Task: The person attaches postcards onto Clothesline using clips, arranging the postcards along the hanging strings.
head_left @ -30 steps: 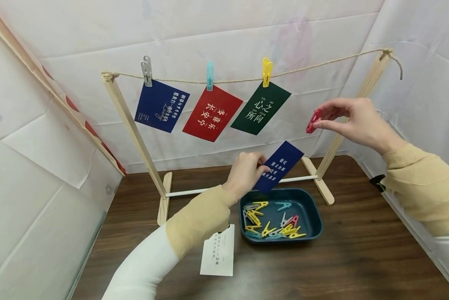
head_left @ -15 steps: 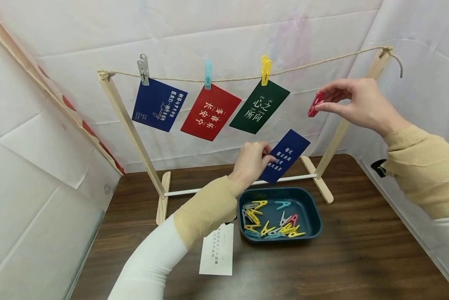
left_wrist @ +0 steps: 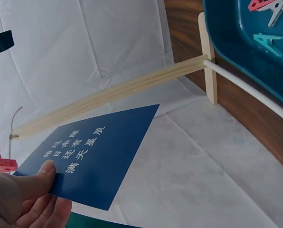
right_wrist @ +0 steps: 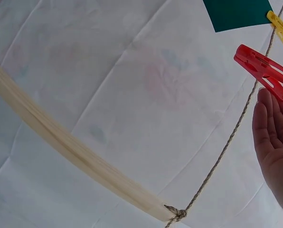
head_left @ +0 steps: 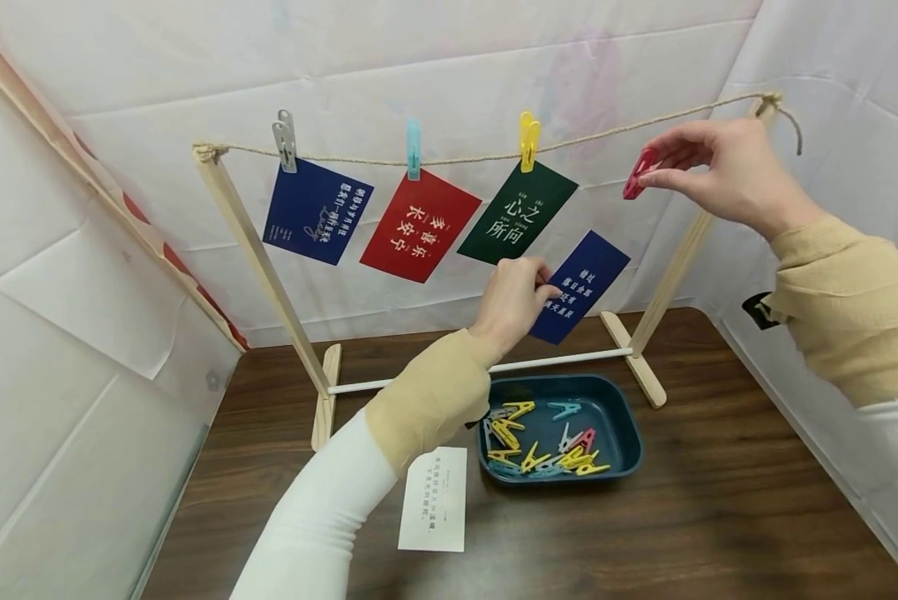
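Note:
My left hand pinches the left edge of a blue card with white writing, thumb on its printed face. The card is tilted and hangs below the rope, apart from it. Between thumb and fingers of my right hand is a red clothespin, just under the rope's right part; in the right wrist view its clamping end points away from the hand. On the rope, a grey clothespin holds a blue card, a light blue clothespin a red card, and a yellow clothespin a green card.
Two wooden posts, left and right, carry the rope, joined low by a white rod. A dark blue tray with several loose clothespins stands on the wooden table. Left of it lies a white card.
My left hand has raised the blue card up and to the right. My right hand has lifted the red clothespin closer to the rope. The hanging cards stay on the rope.

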